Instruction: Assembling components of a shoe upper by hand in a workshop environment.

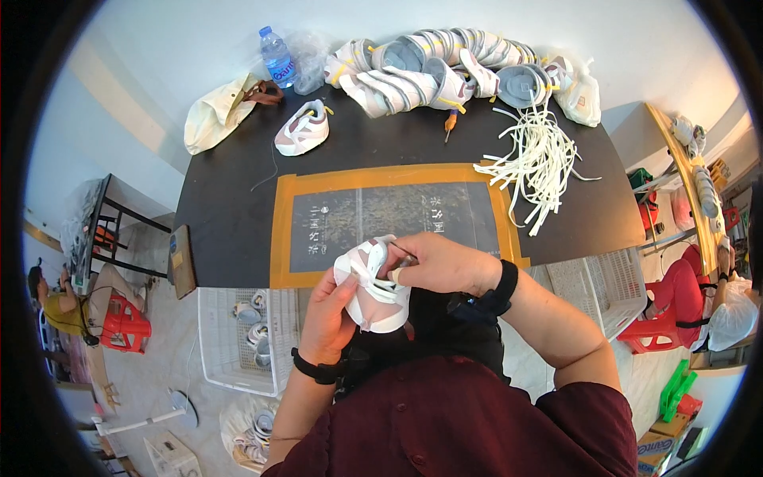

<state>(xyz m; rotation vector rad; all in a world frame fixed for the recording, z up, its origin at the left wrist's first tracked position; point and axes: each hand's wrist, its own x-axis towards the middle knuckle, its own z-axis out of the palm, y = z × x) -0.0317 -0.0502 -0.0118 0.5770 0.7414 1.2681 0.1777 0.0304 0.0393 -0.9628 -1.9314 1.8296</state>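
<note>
A white and dusty-pink shoe upper [370, 306] is held in front of my body, just off the table's near edge. My left hand [324, 318] grips its side, with the thumb lying on top near the white laces [371, 280]. Closed at the upper's opening, my right hand [437, 264] has its fingertips pinched together beside the laces. Something thin and dark shows between those fingers, too small to make out. Farther off on the table stands another white and pink upper [302, 131], with a thin thread trailing from it.
On the dark table [230, 215], orange tape frames a clear sheet [389, 215]. A bundle of white laces [540, 159], an orange-handled tool [451, 123], nested uppers [397, 87], a water bottle [276, 57] and a cloth bag [218, 115] lie beyond. White crates [238, 381] stand below; people sit at both sides.
</note>
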